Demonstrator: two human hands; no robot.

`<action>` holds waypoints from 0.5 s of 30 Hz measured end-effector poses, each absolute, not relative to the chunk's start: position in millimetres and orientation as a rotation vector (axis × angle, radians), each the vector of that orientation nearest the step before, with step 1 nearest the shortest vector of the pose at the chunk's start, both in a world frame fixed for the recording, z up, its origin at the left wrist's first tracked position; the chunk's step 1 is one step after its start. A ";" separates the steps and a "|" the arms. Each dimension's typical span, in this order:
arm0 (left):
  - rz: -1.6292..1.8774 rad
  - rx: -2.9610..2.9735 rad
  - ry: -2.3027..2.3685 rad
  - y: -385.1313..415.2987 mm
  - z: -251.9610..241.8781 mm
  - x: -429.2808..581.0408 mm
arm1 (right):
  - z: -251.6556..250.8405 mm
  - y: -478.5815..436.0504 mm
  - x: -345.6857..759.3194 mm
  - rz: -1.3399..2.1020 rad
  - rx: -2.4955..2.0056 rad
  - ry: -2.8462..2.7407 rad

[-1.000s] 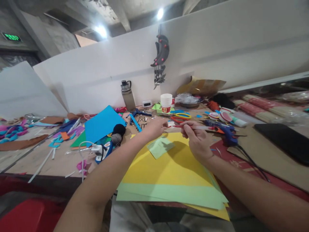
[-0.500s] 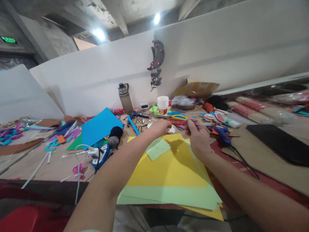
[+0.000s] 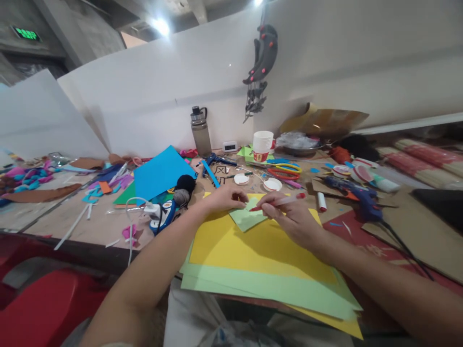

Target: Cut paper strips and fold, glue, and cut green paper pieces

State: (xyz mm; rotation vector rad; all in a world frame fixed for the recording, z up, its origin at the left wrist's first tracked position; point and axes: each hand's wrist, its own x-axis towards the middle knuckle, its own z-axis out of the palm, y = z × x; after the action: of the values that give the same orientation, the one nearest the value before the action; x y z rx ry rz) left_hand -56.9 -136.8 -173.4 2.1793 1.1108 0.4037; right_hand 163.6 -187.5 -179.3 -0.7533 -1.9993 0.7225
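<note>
My right hand [image 3: 294, 219] is closed around a red pen [image 3: 285, 200], its tip down over a small light green paper piece [image 3: 248, 220]. At the upper left edge of that piece rests my left hand [image 3: 229, 198], fingers bent and somewhat apart, seeming to steady it. Beneath lies a large yellow sheet [image 3: 231, 248] on top of light green sheets [image 3: 253, 287]. Just beyond my hands are two small white discs [image 3: 241, 179], like lids. A pen cap [image 3: 321, 202], white and red, stands to the right of the sheets.
Scissors with yellow and red handles [image 3: 285, 171], paper cups [image 3: 263, 144] and a bottle [image 3: 200, 132] stand or lie farther back. A blue glue gun [image 3: 367, 200] with its cord is on the right. Left are a blue sheet [image 3: 161, 176] and a power strip [image 3: 164, 217].
My left hand has drawn back from the white discs to the small green paper. My right hand has moved in over it, the pen now tip down. The view has shifted.
</note>
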 end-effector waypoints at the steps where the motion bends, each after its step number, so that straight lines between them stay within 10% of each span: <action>1: 0.410 2.163 1.068 -136.6 -176.2 -59.4 | -176.9 -188.8 159.3 0.744 -0.737 -2.050; 15: 0.444 2.167 0.945 -134.3 -191.2 -68.2 | -194.4 -190.9 132.0 1.050 -0.853 -2.135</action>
State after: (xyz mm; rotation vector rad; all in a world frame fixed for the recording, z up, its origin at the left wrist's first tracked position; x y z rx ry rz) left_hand -68.2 -134.3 -191.2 2.1668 0.9449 0.4440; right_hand 132.0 -190.9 -194.4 -0.8533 -2.1353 1.0499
